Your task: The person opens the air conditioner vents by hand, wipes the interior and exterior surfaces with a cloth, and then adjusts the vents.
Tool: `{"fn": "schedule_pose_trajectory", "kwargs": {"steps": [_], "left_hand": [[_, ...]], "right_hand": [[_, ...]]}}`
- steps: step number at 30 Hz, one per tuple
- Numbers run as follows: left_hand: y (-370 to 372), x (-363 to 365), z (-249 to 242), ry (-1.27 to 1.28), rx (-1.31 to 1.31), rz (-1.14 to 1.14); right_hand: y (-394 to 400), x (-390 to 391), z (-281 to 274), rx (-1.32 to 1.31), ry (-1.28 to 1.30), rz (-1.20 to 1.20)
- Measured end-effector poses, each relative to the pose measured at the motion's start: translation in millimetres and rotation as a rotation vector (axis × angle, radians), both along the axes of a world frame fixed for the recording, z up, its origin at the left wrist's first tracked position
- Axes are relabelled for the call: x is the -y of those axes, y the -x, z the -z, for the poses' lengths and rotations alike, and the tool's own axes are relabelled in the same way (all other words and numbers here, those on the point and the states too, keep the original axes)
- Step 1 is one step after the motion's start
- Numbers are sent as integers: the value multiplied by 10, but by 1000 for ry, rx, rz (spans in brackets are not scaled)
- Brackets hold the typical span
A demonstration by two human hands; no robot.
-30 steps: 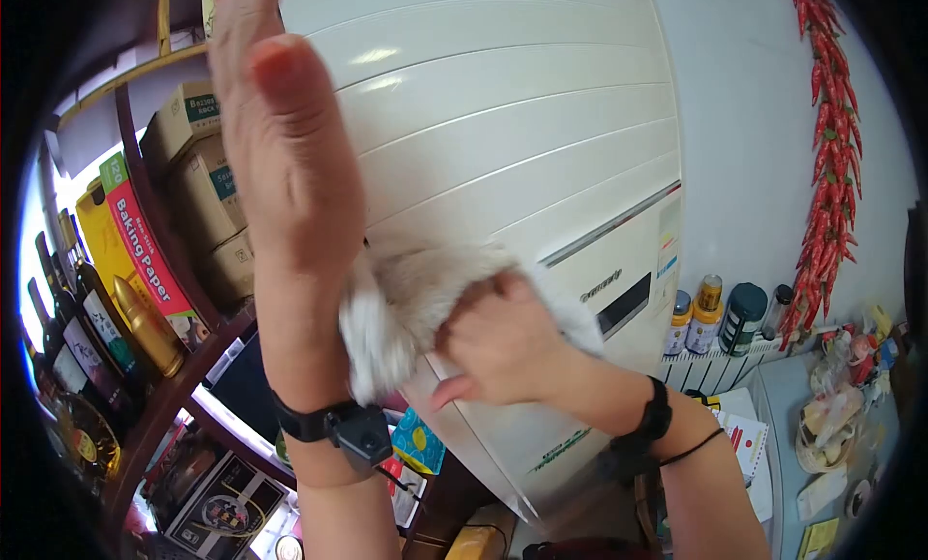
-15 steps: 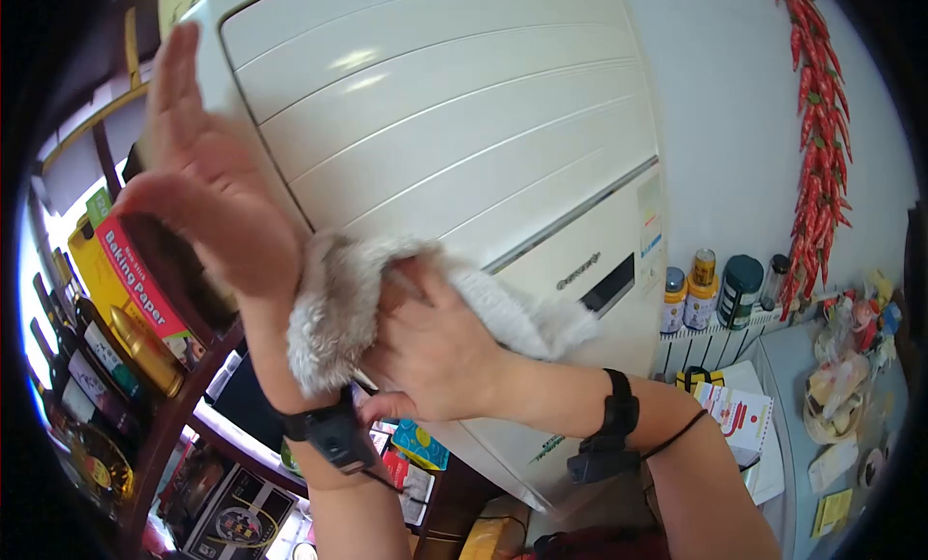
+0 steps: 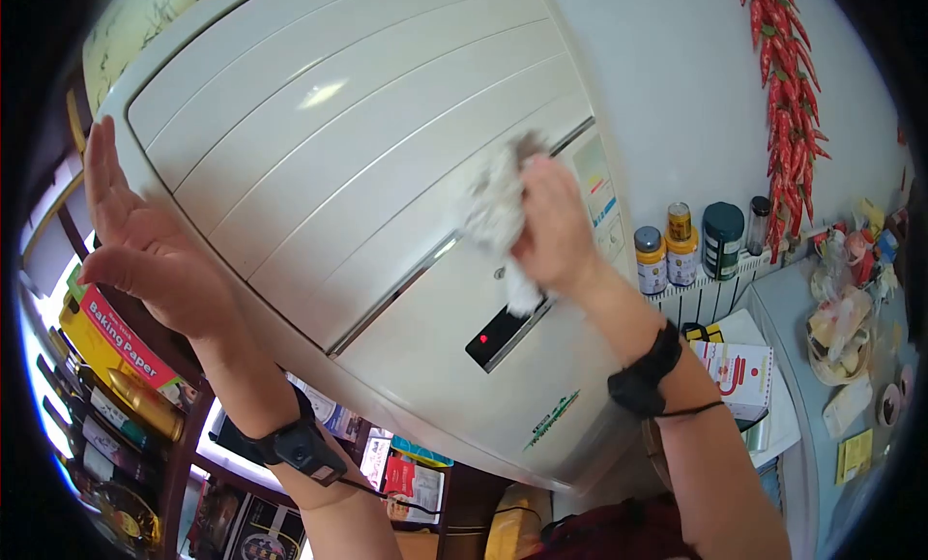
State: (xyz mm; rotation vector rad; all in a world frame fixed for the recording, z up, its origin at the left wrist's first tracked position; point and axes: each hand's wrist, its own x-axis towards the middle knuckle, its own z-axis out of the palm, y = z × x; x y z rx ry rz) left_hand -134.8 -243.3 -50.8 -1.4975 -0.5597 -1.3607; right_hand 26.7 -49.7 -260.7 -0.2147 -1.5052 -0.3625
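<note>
My right hand (image 3: 561, 231) is closed on a fluffy grey-white cloth (image 3: 491, 204), bunched and slightly blurred, over the front of a tall white floor-standing air conditioner (image 3: 387, 134). The cloth lies across the metal strip between the grooved upper panel and the smooth lower panel. Just below it sits a dark display (image 3: 496, 338) with a small red light. At the left edge of the unit my left hand (image 3: 159, 255) is raised with its fingers stretched out, palm showing, holding nothing. Both wrists carry black strapped devices.
At left a dark wooden shelf holds a baking paper box (image 3: 126, 342) and several bottles (image 3: 106, 405). Jars (image 3: 723, 241) stand on a radiator at right, beside a hanging string of red chillies (image 3: 788, 125). A grey table (image 3: 812, 463) bears a bowl and papers.
My right hand has carried the cloth up and right, away from my left wrist, uncovering the display. My left hand has shifted left and down, still open. The view has shifted too.
</note>
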Motion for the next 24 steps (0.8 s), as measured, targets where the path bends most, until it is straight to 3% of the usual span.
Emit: {"fn": "schedule_pose_trajectory", "kwargs": {"steps": [5, 8, 16, 18, 21, 24], "left_hand": [[-88, 7, 43, 29, 107, -17], [-77, -24, 33, 3, 65, -18], [-20, -40, 72, 49, 38, 75], [15, -27, 69, 51, 4, 89], [-136, 80, 301, 330, -2, 115], [-191, 61, 600, 582, -131, 199]], "right_hand": [[-460, -886, -55, -230, 339, -302], [-478, -997, -52, -259, 307, -258], [120, 184, 149, -115, 284, -347], [159, 484, 36, 101, 102, -346], [208, 805, -195, 274, 546, -1120], [210, 900, -552, 145, 593, -1507]]}}
